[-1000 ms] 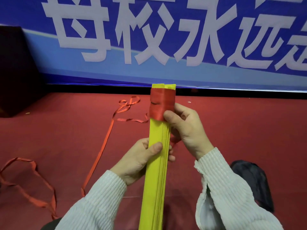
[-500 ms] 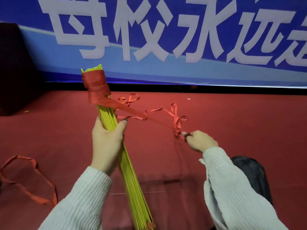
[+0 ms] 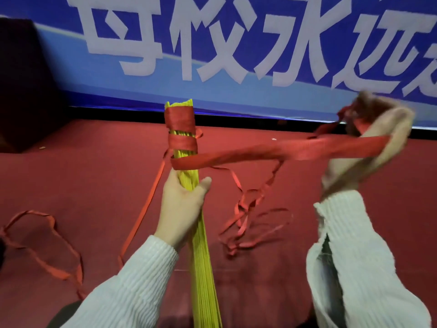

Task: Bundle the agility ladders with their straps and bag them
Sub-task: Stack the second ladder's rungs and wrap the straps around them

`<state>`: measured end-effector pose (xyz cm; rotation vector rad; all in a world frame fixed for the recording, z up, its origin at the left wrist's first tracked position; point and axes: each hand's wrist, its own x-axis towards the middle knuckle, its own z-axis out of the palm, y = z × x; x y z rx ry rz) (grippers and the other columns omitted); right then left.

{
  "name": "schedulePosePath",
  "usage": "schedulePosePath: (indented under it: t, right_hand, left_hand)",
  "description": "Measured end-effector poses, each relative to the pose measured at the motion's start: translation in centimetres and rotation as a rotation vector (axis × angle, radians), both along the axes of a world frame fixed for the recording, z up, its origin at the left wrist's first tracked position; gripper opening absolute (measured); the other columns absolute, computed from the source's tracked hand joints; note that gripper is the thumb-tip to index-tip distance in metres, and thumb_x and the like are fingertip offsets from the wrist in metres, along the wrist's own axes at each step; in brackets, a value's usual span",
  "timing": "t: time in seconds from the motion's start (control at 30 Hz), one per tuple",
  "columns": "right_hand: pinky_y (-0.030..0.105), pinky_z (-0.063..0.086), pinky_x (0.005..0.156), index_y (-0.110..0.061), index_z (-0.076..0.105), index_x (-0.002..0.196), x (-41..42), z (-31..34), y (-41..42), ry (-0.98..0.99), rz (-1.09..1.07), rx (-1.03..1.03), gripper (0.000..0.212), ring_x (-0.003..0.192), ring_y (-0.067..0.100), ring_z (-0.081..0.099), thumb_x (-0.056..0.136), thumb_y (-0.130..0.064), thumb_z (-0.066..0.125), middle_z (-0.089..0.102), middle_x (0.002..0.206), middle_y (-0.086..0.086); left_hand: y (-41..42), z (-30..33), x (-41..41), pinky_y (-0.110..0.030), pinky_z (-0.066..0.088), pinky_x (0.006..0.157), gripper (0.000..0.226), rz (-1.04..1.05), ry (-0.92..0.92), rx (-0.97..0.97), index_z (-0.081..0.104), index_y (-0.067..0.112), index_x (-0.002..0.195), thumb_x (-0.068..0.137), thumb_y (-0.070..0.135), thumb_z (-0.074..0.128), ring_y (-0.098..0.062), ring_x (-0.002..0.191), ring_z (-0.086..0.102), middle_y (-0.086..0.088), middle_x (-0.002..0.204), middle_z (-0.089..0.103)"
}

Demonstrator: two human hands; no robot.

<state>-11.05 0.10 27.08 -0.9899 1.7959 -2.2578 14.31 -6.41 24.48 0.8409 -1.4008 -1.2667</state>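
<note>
- Gripping yellow rung bundle [image 3: 186, 181]: left hand [image 3: 183, 204], fingers curled round it
- right hand [image 3: 369, 147] blurred, appears holding red strap [image 3: 236, 157]
- risk: slack loosens 3 wraps; trailing strap tangles

1. The ladder bundle [image 3: 199, 233] stands upright at centre, the left hand [image 3: 182, 204] around it.
2. The strap [image 3: 248, 155] runs from the bundle toward 3 o'clock to the right hand [image 3: 364, 147].
3. The banner [image 3: 236, 43] stands behind, at 12 o'clock.
4. Loose strap loops [image 3: 42, 237] lie on the floor [image 3: 94, 174] at 8 o'clock.

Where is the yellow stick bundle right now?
In the head view, the yellow bundle stands upright just left of centre, gripped by the left hand, with the red strap wound round its top.
</note>
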Motion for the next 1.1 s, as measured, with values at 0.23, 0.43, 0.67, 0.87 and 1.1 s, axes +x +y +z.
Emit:
schedulePosePath:
  t: [0.23,0.43,0.67,0.87,1.1]
  right_hand:
    - [0.024,0.058,0.063,-0.006,0.069,0.091,-2.6,-6.6,0.1,-0.1,0.076,0.436,0.021,0.071,0.009,0.07,0.089,0.012,0.058,0.074,0.09,0.019]
    - [0.029,0.054,0.082,-0.022,0.069,0.099,-0.3,-6.5,1.1,0.172,0.394,0.923,0.039,0.102,0.023,0.066,0.08,0.012,0.072,0.073,0.099,-0.004]
    - [0.035,0.051,0.099,-0.035,0.066,0.128,6.2,0.7,1.7,0.511,0.393,0.89,0.031,0.112,0.013,0.066,0.098,-0.029,0.061,0.067,0.133,-0.007]
    - [0.028,0.054,0.076,-0.03,0.068,0.094,13.7,0.5,2.2,0.405,0.411,0.676,0.027,0.082,-0.002,0.067,0.082,-0.054,0.076,0.073,0.087,-0.016]
    - [0.034,0.041,0.061,-0.022,0.056,0.087,14.9,2.1,1.2,0.277,0.489,0.396,0.017,0.057,0.004,0.045,0.103,-0.03,0.059,0.049,0.06,-0.014]
  left_hand:
    - [0.7,-0.5,0.3,-0.026,0.047,0.069,0.023,0.013,-0.123,0.007,0.057,0.018,0.093,0.089,0.005,0.076,-0.001,0.067,0.059,0.004,0.079,0.062]
    - [0.8,-1.0,-0.3,-0.036,0.054,0.072,0.024,0.02,-0.243,0.018,0.059,0.019,0.097,0.086,0.001,0.071,-0.011,0.077,0.064,-0.002,0.089,0.069]
    - [1.3,-1.6,-0.7,-0.039,0.053,0.071,0.022,-0.019,-0.406,-0.016,0.055,0.021,0.101,0.085,0.011,0.069,-0.017,0.082,0.065,0.001,0.088,0.065]
    - [0.9,-1.3,-0.5,-0.034,0.045,0.058,0.019,0.03,-0.505,-0.097,0.049,0.02,0.103,0.09,0.02,0.064,-0.018,0.079,0.065,0.003,0.086,0.065]
    - [0.9,-1.6,-0.3,-0.044,0.044,0.066,0.031,0.058,-0.616,-0.188,0.035,0.019,0.1,0.096,0.031,0.064,-0.042,0.085,0.063,-0.008,0.086,0.065]
